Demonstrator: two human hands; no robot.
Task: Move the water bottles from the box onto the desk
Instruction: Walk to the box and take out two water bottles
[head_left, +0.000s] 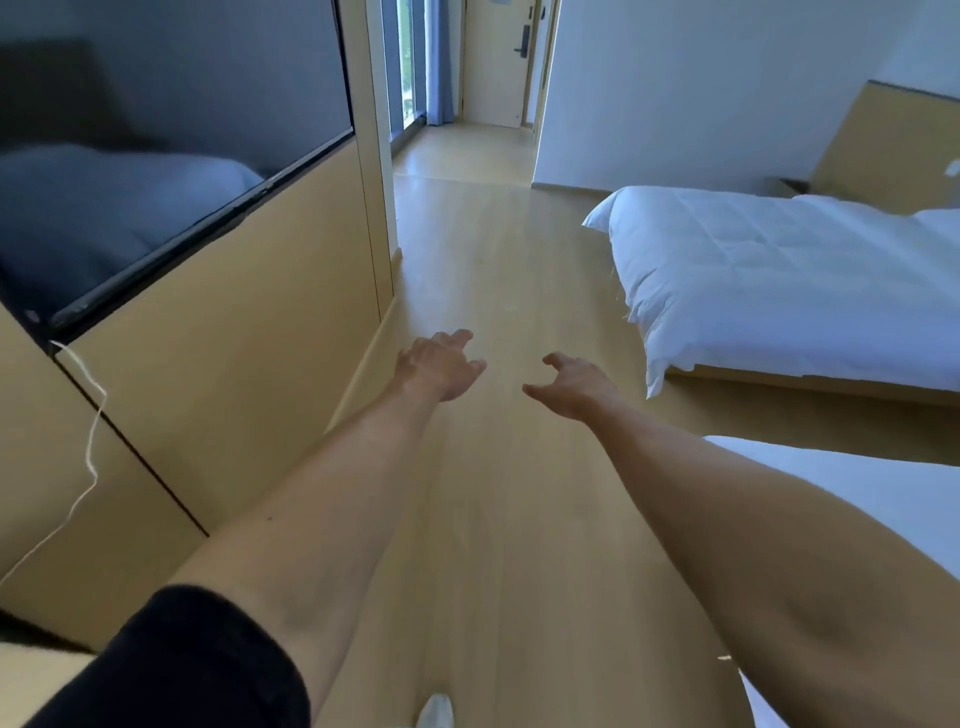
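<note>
- My left hand (441, 366) is stretched out ahead of me over the wooden floor (498, 270), fingers loose and spread, nothing in it.
- My right hand (571, 387) is out beside it, a small gap between them, fingers slightly curled and apart, also holding nothing.
- No water bottle, box or desk surface shows here, so I cannot say where the bottles are, which way they point or how their long axis lies.
- As far as I can judge, the carrying is either not begun or I am between trips; nothing visible tells me how many bottles are moved or left.
- To my left runs a wood-panelled wall with a dark screen (156, 156); to my right sits a bed (779, 270) with white bedding, with the hallway door (498, 62) far ahead.
</note>
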